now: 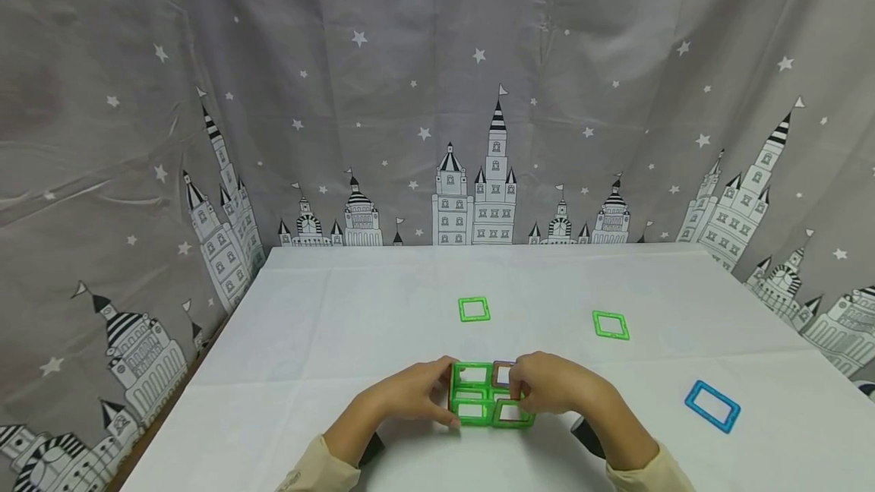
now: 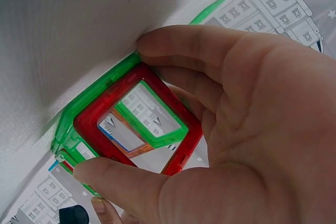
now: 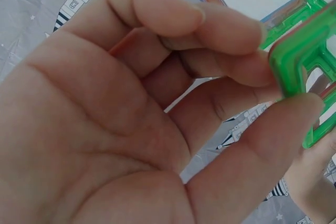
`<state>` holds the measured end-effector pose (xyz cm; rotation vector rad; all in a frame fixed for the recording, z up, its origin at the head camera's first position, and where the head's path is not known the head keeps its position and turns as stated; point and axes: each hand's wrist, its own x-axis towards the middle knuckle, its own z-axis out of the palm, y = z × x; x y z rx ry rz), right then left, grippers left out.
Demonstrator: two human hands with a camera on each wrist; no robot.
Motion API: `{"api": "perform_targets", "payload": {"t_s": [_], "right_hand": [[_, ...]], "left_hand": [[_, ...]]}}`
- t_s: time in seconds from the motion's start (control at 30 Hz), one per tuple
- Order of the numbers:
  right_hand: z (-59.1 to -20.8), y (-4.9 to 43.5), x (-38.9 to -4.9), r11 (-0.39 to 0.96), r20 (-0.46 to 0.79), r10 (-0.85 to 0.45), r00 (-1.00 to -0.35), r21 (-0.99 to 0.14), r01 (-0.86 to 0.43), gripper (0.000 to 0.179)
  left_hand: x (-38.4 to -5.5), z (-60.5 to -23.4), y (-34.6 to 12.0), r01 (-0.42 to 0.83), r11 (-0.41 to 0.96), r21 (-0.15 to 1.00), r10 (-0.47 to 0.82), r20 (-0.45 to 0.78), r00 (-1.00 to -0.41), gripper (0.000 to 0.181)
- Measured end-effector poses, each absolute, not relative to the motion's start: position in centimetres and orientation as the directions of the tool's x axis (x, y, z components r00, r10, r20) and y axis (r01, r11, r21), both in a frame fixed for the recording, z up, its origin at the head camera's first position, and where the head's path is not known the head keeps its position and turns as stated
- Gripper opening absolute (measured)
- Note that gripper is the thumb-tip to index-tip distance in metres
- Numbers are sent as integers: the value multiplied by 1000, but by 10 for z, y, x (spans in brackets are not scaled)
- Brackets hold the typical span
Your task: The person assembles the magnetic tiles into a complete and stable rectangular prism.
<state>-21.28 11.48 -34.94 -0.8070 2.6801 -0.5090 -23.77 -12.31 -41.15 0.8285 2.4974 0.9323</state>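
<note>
A grey curtain (image 1: 403,44), printed with white stars and pale castles, hangs in soft folds behind a tabletop (image 1: 328,325) under a white, lightly creased cloth. Pale beige sleeves (image 1: 321,465) end at the person's wrists. At the tabletop's near side the left hand (image 1: 413,392) and right hand (image 1: 552,384) face each other, with a block of joined frames (image 1: 489,395) between them. The left grip is clamped on the block's left side, thumb at its near edge and fingers along the far one. The right grip is closed at the block's right, thumb and fingertips pinching the corner of a green frame (image 3: 286,69) over the block's near right part; whether that frame touches the block is unclear.

The block's pieces are glossy, translucent plastic with rounded corners and open middles, mostly green. A blue frame (image 1: 708,414), oblong, lies well apart to the right; two smaller-looking green ones, a far green frame (image 1: 475,320) and a right-hand green frame (image 1: 613,337), lie beyond the hands. The left wrist view reveals a red frame (image 2: 165,95) on the block's side, barely visible from the head.
</note>
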Motion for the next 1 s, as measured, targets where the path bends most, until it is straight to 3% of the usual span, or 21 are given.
{"api": "perform_targets", "payload": {"t_s": [0.53,1.0], "right_hand": [[-350,114,-213,778,-192,-594,-781,-381,-499,8],[-347,133,-224,755,-144,-578,-803,-467,-459,16]], "left_hand": [[-239,-410,-120,385,622,681,619,-128,-775,72],[-238,-411,-121,386,624,680,621,-132,-772,71]]}}
